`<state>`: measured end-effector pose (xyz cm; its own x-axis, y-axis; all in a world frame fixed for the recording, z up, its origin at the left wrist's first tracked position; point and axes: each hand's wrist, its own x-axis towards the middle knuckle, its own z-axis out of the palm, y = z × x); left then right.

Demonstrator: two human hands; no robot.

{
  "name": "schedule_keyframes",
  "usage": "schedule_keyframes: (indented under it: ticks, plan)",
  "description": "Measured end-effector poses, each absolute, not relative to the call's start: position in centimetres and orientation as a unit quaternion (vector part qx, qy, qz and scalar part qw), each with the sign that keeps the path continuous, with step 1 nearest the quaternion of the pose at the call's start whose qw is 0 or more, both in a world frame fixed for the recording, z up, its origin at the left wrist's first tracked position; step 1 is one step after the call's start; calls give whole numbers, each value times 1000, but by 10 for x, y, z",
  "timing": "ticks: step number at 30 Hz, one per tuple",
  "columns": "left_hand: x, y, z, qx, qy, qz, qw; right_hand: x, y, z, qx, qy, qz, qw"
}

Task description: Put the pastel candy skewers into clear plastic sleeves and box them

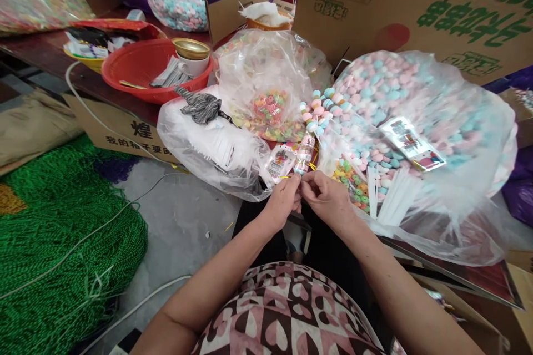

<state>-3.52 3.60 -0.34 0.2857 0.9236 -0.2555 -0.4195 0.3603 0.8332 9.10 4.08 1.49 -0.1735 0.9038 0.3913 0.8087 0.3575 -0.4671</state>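
Observation:
Both of my hands meet at the table's front edge, above my lap. A small clear candy packet (305,154), with pink and pale pieces inside, stands out from between my fingertips. My left hand (283,199) is closed, its thumb and fingers pinching the packet's near end. A short yellow tie (284,177) shows beside its thumb. My right hand (327,191) is closed too, its fingertips pressed together against the same end; what they pinch is hidden. Just beyond lie a flat printed packet (281,163) and a few yellow ties (313,165).
Right of my hands spreads a big clear bag of pink and blue candies (383,89), with white sticks (397,194) and a silver packet (412,143) on it. White strips fill a bag (225,147) at left. Behind are a red basin (137,69) and cartons (416,11). Green cord (70,244) heaps lower left.

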Motion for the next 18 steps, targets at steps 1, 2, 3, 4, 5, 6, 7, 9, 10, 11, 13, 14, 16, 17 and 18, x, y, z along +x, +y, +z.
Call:
schedule_keyframes:
  ticks: [1, 2, 3, 4, 5, 6, 7, 9, 10, 11, 13, 14, 16, 17, 18]
  plan:
    - [-35, 36, -4, 327, 383, 467, 727, 92, 39, 15, -559, -761, 82, 319]
    - [-34, 36, -5, 326, 382, 473, 724, 93, 38, 16, -560, -754, 94, 330]
    - [-34, 37, -5, 326, 380, 478, 721, 93, 36, 17, -563, -743, 111, 344]
    - [-34, 37, -5, 327, 378, 482, 720, 94, 34, 18, -568, -729, 132, 359]
    - [-34, 38, -5, 328, 374, 484, 720, 95, 33, 19, -573, -713, 156, 373]
    - [-34, 38, -5, 327, 370, 486, 721, 96, 32, 20, -578, -693, 187, 388]
    - [-34, 37, -4, 323, 364, 486, 726, 96, 30, 21, -583, -668, 229, 403]
    - [-35, 36, -1, 306, 337, 478, 751, 96, 29, 23, -583, -593, 346, 433]
    - [-36, 35, 2, 294, 314, 469, 771, 97, 28, 24, -576, -550, 409, 446]
    - [-37, 34, 4, 282, 286, 455, 795, 97, 27, 25, -562, -509, 463, 459]
    - [-40, 30, 10, 258, 230, 421, 838, 99, 26, 27, -528, -461, 528, 479]
    - [-42, 29, 13, 248, 211, 402, 856, 101, 26, 28, -511, -455, 543, 486]
    - [-46, 25, 19, 234, 187, 361, 883, 105, 24, 32, -483, -460, 565, 485]
    - [-47, 23, 22, 229, 177, 336, 896, 108, 23, 34, -470, -467, 580, 474]
    - [-48, 21, 24, 225, 166, 308, 909, 111, 22, 36, -457, -475, 597, 459]
